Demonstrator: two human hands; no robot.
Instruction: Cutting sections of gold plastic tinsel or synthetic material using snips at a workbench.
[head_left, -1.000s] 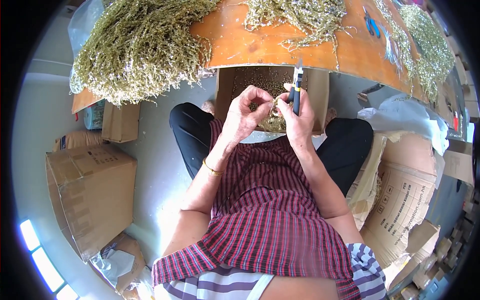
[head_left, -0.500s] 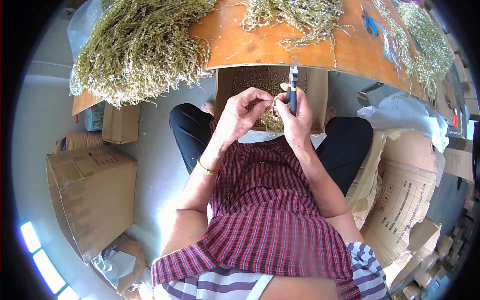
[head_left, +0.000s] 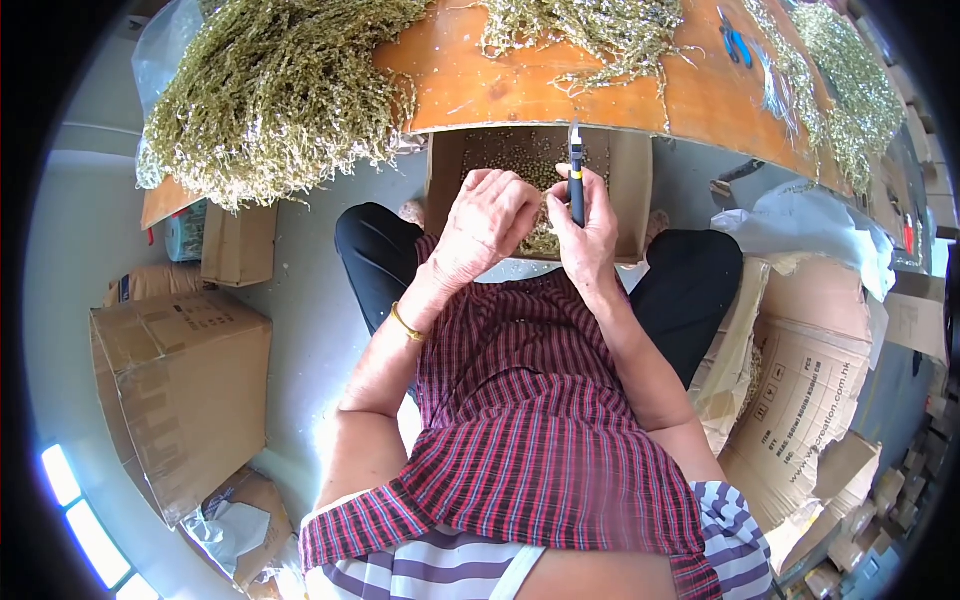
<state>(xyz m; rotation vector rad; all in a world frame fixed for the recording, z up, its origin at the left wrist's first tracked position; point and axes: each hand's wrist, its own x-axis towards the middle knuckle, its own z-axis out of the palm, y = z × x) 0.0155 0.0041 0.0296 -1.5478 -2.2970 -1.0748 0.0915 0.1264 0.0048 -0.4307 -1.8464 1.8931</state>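
Observation:
My left hand (head_left: 487, 222) is closed above an open cardboard box, its fingers curled and turned down. Whatever lies between its fingertips is hidden by the hand. Beside it, my right hand (head_left: 588, 228) grips dark-handled pliers (head_left: 577, 185) with a yellow band, their metal tip pointing up and away from me. Its thumb comes close to the left fingers. Below and between the hands, a gold beaded strand (head_left: 541, 240) shows in part; I cannot tell which fingers hold it. Small gold beads (head_left: 515, 150) lie scattered in the cardboard box (head_left: 634, 200) between my knees.
An orange-brown wooden table (head_left: 490, 95) curves across the far side. It carries a large heap of gold strands (head_left: 285, 90), a smaller bunch (head_left: 590, 30) and blue-handled pliers (head_left: 738, 45). Cardboard boxes stand left (head_left: 190, 390) and right (head_left: 800, 370). Clear plastic (head_left: 815, 235) lies at right.
My left hand has rolled over, so its back now faces up and hides its fingertips. My right hand has shifted slightly left, and the pliers have turned to show edge-on.

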